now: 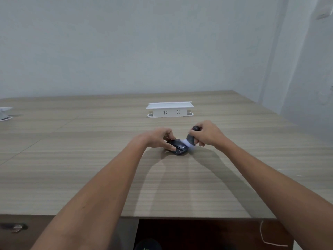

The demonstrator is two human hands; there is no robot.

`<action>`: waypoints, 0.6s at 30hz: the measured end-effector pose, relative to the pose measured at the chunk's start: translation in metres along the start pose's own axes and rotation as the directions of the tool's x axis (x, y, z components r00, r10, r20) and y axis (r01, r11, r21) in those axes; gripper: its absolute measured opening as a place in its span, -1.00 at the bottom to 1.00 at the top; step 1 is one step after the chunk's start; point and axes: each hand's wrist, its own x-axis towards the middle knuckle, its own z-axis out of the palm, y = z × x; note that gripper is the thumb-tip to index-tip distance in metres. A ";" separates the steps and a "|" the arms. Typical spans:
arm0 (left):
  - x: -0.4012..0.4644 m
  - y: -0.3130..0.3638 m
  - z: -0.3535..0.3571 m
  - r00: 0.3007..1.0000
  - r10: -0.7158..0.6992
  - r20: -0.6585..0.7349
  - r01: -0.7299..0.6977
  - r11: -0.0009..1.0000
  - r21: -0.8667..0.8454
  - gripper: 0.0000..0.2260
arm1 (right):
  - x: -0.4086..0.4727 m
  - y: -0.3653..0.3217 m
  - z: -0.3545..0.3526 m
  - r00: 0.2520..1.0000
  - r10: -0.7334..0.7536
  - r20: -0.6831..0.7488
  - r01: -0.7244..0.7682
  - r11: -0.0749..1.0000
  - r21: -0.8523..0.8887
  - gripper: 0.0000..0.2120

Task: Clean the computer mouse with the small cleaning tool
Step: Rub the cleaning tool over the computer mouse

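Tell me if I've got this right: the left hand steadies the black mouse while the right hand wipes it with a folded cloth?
Not quite. The head view shows the right hand holding a small dark brush, not a cloth. The left hand does steady the black mouse.

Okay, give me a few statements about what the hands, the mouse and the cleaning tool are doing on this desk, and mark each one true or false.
1. The left hand holds the black computer mouse down on the wooden desk. True.
2. The right hand is empty. False: it grips a small cleaning brush with a dark handle.
3. The brush's pale bristles meet the right side of the mouse. True.
4. The mouse is lifted well above the desk. False: it rests on the desk surface.
5. A white pop-up socket box stands on the desk beyond the hands. True.
6. The socket box has a plug inserted. False: both visible outlets are free.
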 end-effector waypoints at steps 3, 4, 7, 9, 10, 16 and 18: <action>0.000 -0.002 0.001 1.000 -0.003 -0.015 0.002 0.999 -0.034 -0.66 | 0.005 -0.005 -0.005 1.000 0.020 -0.001 -0.020 0.995 -0.094 -0.81; -0.001 -0.002 0.001 1.000 -0.004 -0.017 0.004 0.999 -0.039 -0.63 | 0.005 -0.008 -0.005 1.000 0.006 -0.021 -0.007 0.999 -0.053 -0.82; -0.002 -0.002 0.001 1.000 -0.007 -0.017 0.006 0.998 -0.063 -0.57 | 0.004 -0.014 -0.001 1.000 -0.014 -0.019 0.015 0.997 0.080 -0.85; -0.003 -0.002 0.001 1.000 -0.011 -0.025 0.010 0.998 -0.056 -0.54 | 0.005 -0.014 0.000 1.000 -0.001 0.024 0.000 1.000 0.012 -0.82; -0.004 -0.002 0.002 0.999 -0.013 -0.031 0.011 0.999 -0.045 -0.52 | 0.006 -0.013 -0.002 0.999 0.014 0.038 -0.012 0.998 -0.059 -0.80; -0.006 0.001 0.004 0.998 -0.003 -0.068 0.007 0.998 0.055 -0.49 | 0.004 -0.015 -0.004 1.000 -0.012 -0.012 0.013 0.998 0.064 -0.83; -0.006 0.002 0.005 0.997 -0.002 -0.072 0.008 0.997 0.079 -0.52 | 0.002 -0.013 -0.001 0.999 -0.021 0.027 0.019 0.997 0.068 -0.82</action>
